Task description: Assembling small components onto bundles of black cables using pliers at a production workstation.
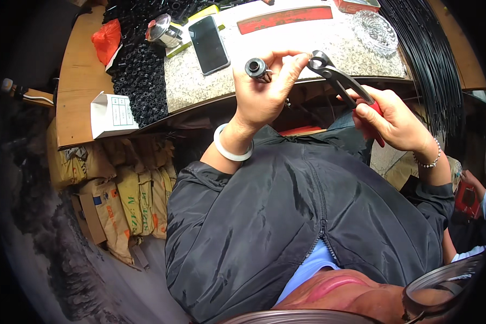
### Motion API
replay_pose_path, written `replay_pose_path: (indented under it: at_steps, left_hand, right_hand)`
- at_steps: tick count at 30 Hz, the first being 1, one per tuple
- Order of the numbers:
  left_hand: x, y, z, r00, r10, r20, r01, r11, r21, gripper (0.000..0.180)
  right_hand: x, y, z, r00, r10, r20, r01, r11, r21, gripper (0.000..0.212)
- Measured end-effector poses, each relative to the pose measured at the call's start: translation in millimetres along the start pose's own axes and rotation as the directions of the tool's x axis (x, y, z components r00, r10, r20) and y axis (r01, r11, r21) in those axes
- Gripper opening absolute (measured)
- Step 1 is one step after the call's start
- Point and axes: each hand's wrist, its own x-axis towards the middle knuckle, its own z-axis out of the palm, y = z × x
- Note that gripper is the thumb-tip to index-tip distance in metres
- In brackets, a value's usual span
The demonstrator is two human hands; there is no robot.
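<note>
My left hand [258, 100] is raised in front of the table's near edge, its fingers curled round a small black cylindrical part [256, 68] with a round hole in its end. Thumb and forefinger of that hand are pinched together beside the jaws of a pair of pincers [340, 77]. Whether something thin lies between these fingertips and the jaws, I cannot make out. Wrapped round the pincers' red handles is my right hand [397, 120]. The pincers slant up and to the left, and their dark jaws almost touch the left fingertips.
On the speckled table top [186, 89] lie a phone [209, 44], a metal lidded pot [165, 32], a red curved strip [285, 19] and a glass ashtray [375, 32]. Small black parts [140, 70] heap at left by a white box [112, 115]. Black rods [429, 59] hang at right.
</note>
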Motion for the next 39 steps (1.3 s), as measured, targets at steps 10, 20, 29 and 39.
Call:
replay_pose_path:
  at_steps: [10, 20, 29, 39]
  left_hand:
    - [7, -3, -2, 0.994, -0.081, 0.071, 0.078, 0.996, 0.032, 0.008]
    - [17, -11, -1, 0.99, -0.022, 0.136, 0.002, 0.989, 0.147, 0.007]
    - [22, -21, -3, 0.992, -0.126, 0.005, 0.126, 0.991, -0.054, 0.009]
    - [18, -23, 2, 0.996, -0.028, 0.084, 0.022, 0.998, 0.064, 0.003]
  right_hand:
    - [-2, -8, -8, 0.999, 0.031, -0.033, -0.033, 0.997, -0.07, 0.018]
    - [5, -16, -19, 0.996, 0.078, -0.041, -0.086, 0.973, -0.216, 0.024]
    - [20, 4, -26, 1.0, -0.027, 0.003, 0.027, 0.983, -0.181, 0.033]
    - [18, -7, -14, 0.988, -0.091, 0.125, 0.084, 0.994, 0.063, 0.038]
